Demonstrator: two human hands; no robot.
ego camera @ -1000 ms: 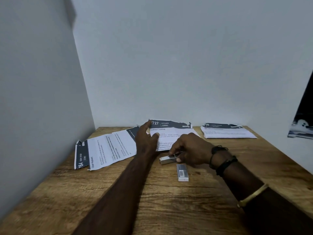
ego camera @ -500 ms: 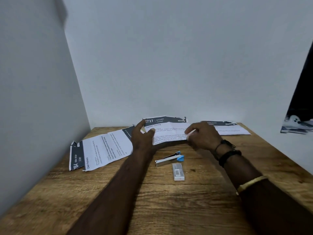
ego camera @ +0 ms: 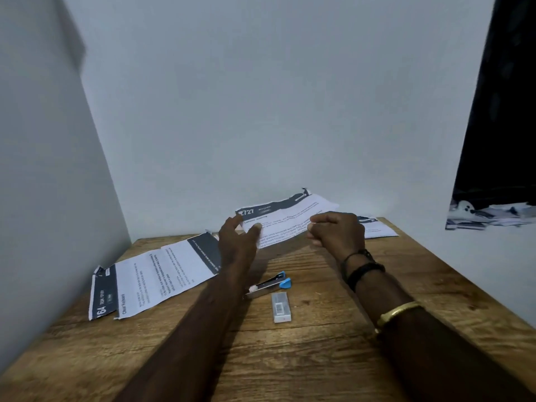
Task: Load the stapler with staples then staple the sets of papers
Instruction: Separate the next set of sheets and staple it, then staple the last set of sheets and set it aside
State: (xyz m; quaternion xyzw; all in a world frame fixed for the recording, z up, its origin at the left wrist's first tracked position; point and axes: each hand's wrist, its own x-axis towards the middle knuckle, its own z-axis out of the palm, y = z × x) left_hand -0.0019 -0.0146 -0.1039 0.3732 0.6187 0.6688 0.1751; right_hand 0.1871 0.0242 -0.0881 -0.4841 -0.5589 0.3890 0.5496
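Observation:
Both hands hold the middle set of papers [ego camera: 285,217], headed "2727", lifted off the wooden table [ego camera: 304,352] and tilted up at its right. My left hand [ego camera: 236,242] pinches its left edge, and my right hand [ego camera: 338,232] grips its lower right edge. A small silver stapler [ego camera: 268,287] with blue ends lies on the table just below my hands, untouched. Beside it, nearer to me, lies a small white staple box [ego camera: 280,307] with a barcode. A second paper set [ego camera: 153,275] lies flat at the left. A third set [ego camera: 378,227] lies at the back right, partly hidden by my right hand.
Grey walls close the table at the left and back. A dark panel [ego camera: 504,111] stands at the right, with a cluttered white ledge [ego camera: 490,216] below it. The table's right edge runs diagonally toward me.
My right hand let go of the stapler, which now lies on the table, and took the right edge of the middle papers. Both hands have lifted that set off the table.

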